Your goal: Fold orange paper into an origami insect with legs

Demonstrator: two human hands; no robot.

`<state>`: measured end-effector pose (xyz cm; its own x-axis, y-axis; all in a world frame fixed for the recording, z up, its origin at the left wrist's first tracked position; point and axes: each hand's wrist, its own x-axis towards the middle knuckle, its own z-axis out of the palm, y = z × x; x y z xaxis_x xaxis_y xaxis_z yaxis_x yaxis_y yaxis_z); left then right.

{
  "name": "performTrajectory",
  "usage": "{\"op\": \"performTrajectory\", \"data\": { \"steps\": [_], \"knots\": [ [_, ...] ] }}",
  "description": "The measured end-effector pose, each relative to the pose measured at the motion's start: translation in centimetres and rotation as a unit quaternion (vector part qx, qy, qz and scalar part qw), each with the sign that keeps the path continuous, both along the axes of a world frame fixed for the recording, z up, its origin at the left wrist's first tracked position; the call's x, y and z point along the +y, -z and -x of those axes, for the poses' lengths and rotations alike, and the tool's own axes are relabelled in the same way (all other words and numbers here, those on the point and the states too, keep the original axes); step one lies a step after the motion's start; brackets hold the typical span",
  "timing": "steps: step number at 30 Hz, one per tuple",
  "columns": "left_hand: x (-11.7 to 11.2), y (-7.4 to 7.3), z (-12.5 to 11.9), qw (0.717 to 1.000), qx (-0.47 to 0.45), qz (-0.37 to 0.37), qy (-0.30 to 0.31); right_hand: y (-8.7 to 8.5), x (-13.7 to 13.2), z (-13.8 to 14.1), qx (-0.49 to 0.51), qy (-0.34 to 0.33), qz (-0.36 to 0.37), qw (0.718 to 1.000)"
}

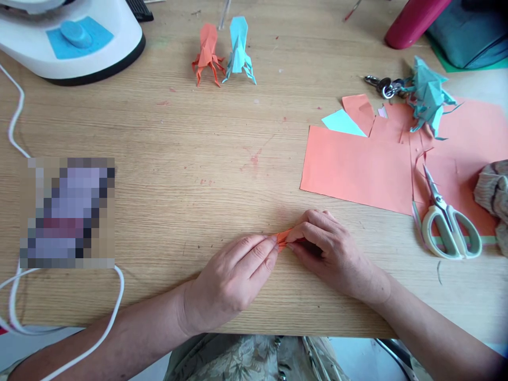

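Between my hands, near the table's front edge, is a narrow folded piece of orange paper (282,237), mostly hidden by fingers. My left hand (239,270) lies over its left part, fingers together and pressed on it. With thumb and fingers, my right hand (331,248) pinches the other end. Farther back stand two folded paper figures with several thin legs, one orange (208,53) and one light blue (238,50). Orange paper sheets (357,166) lie to the right, with white-handled scissors (448,225) resting on them.
A spiky blue paper figure (429,95) sits by some keys (386,86) at the right. Paper scraps (344,123) lie behind the sheets. At the back right is a dark pink cylinder (415,24). A white machine (91,37), a blurred-out phone-like object (71,211) and a white cable (119,296) are at left.
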<state>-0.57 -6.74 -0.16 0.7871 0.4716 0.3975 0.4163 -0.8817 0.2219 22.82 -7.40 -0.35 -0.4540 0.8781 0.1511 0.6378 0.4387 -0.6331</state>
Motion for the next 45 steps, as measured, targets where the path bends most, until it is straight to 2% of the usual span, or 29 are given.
{"op": "performTrajectory", "data": {
  "steps": [9, 24, 35, 45],
  "knots": [
    [0.0, -0.3, -0.1, 0.998, 0.043, -0.055, 0.003, -0.2, -0.1, -0.1, -0.012, 0.012, 0.005, 1.0],
    [-0.1, -0.4, 0.2, 0.991, 0.082, -0.096, 0.033, -1.0, -0.2, -0.2, -0.044, 0.016, -0.013, 0.999],
    [-0.1, -0.2, -0.1, 0.994, 0.053, -0.093, 0.016, -0.7, -0.6, -1.1, -0.067, -0.076, -0.128, 0.987],
    [-0.1, -0.1, -0.2, 0.996, 0.031, -0.085, 0.008, -0.9, -0.5, -1.8, -0.092, -0.151, -0.198, 0.964]
  ]
}}
